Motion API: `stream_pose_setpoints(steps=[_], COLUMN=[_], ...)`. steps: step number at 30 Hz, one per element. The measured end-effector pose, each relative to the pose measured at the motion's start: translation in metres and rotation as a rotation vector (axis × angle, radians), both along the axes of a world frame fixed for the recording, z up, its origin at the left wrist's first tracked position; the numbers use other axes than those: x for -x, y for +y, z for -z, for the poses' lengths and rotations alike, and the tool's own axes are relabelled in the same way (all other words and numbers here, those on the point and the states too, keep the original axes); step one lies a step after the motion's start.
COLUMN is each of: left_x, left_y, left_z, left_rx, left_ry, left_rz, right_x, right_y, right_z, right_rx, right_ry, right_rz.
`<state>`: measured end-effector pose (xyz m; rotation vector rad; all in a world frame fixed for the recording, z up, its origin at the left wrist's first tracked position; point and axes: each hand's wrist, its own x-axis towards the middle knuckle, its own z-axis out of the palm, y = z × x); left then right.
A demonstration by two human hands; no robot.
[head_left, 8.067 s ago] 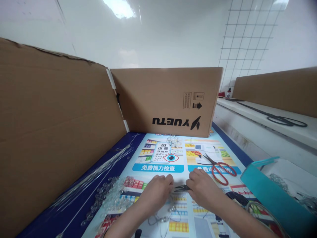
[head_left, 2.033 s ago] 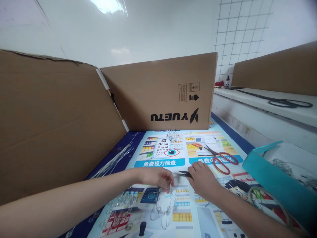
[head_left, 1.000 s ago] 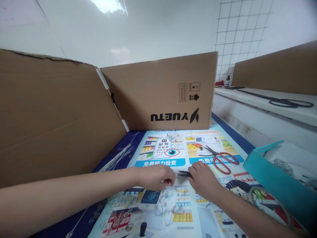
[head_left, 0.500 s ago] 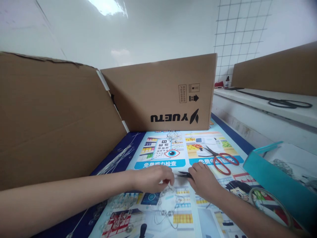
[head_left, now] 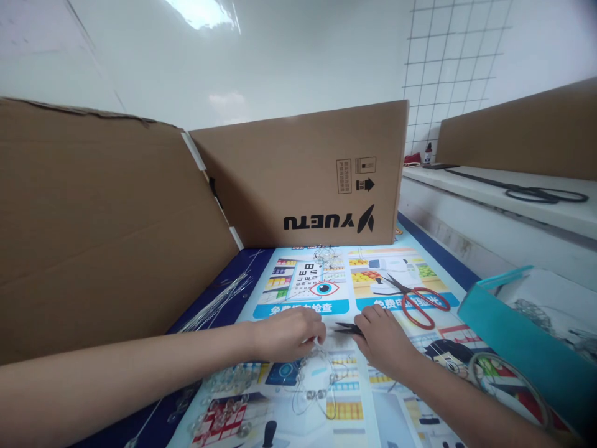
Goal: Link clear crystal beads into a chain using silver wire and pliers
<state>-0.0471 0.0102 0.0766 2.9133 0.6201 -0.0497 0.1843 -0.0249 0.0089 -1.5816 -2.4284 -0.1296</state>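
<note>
Left hand [head_left: 286, 333] pinching beaded wire [head_left: 313, 389] mid tabletop, loop trailing toward near edge, right hand [head_left: 385, 339] just beside, gripping black pliers [head_left: 347, 328], tips near left fingers, red scissors [head_left: 420, 302] beyond.

Brown cardboard [head_left: 298, 168], blue poster [head_left: 303, 280], red-handled scissors [head_left: 420, 302]
The cardboard bears black print; the poster shows many-coloured pictures; the box [head_left: 513, 348] is teal, the pliers [head_left: 347, 328] black, the wire [head_left: 326, 379] silvery with clear beads [head_left: 308, 394].

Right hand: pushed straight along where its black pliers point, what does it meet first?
Probably the left hand, which pinches beaded wire just beyond the pliers tip; depth is unclear.
</note>
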Motion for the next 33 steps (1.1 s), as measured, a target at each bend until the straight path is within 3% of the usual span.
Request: stream_pose_setpoints(steps=[6,12,16,18,19,20,26,30,33], left_x=[-0.004,-0.007,-0.008,-0.007,-0.006,-0.005,0.007,0.010,0.012], left_y=[-0.011,-0.029,-0.023,-0.014,-0.009,-0.005,0.014,0.017,0.016], left_z=[0.011,0.016,0.018,0.019,0.020,0.022,0.037,0.047,0.045], left_rx=[-0.137,-0.173,-0.115,0.095,0.241,0.289,0.381,0.520,0.535], left_ry=[0.039,0.004,-0.102,-0.158,-0.189,-0.198,-0.212,-0.111,-0.061], left_rz=[-0.005,-0.040,-0.318,-0.398,-0.472,-0.518,-0.690,-0.685,-0.627], right_x=[-0.006,-0.010,0.001,0.007,0.010,0.012,0.009,0.005,0.007], right_y=[-0.005,0.003,0.033,0.045,0.049,0.049,0.019,0.003,0.001], right_z=[-0.006,-0.040,-0.064,-0.068,-0.068,-0.066,-0.049,-0.044,-0.037], right_rx=[0.041,0.169,0.170,0.158,0.155,0.156,0.183,0.192,0.192], right_ry=[0.002,-0.099,-0.103,-0.111,-0.118,-0.124,-0.129,-0.102,-0.072], right_rz=[-0.032,-0.080,-0.028,-0.011,-0.003,-0.004,-0.058,-0.096,-0.126])
